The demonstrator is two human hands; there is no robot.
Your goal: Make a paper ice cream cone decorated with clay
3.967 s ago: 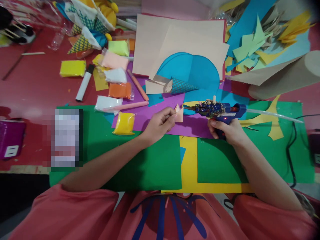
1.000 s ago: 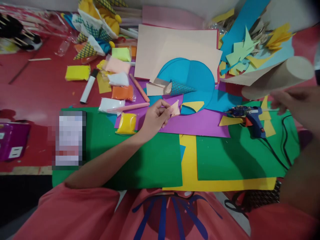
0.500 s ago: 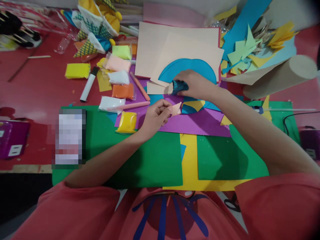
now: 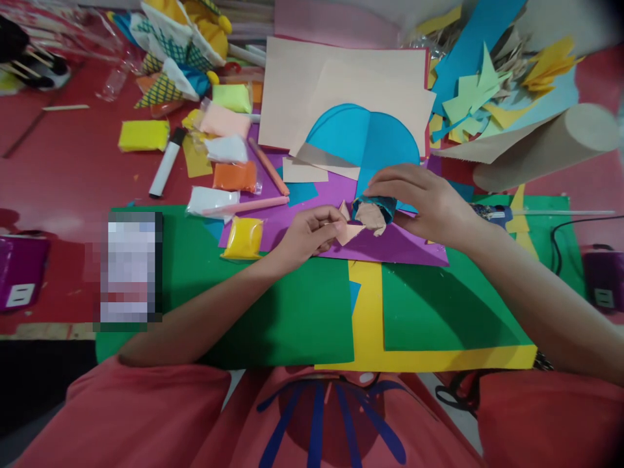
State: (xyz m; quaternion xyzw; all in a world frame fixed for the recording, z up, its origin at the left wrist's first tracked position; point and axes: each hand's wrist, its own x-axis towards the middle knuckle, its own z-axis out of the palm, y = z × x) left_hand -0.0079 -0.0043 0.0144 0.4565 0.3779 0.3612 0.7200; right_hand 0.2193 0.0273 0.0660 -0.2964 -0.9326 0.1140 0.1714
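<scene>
My left hand (image 4: 312, 234) pinches a small pointed scrap of beige paper (image 4: 351, 234) over the purple sheet (image 4: 409, 246). Just to its right, my right hand (image 4: 422, 201) is closed around a short dark blue tube (image 4: 389, 207). Crumpled beige paper (image 4: 371, 217) bulges from the tube's end, which faces my left hand. The scrap's tip comes close to that paper; whether they touch I cannot tell. Beyond both hands, a rounded blue paper shape (image 4: 390, 140) lies on large beige sheets (image 4: 287, 84).
To the left lie clay packets, among them a yellow one (image 4: 244, 238), plus pink sticks (image 4: 267, 166) and a marker (image 4: 166, 164). A phone (image 4: 129, 270) rests on the green sheet (image 4: 273, 312). At right are a glue gun (image 4: 494, 214), a brown paper roll (image 4: 546, 153) and paper scraps (image 4: 475, 97).
My right hand has drawn the blue tube nearer and to the right, turning its stuffed end into view. My left hand, with the beige scrap, has shifted slightly right and down.
</scene>
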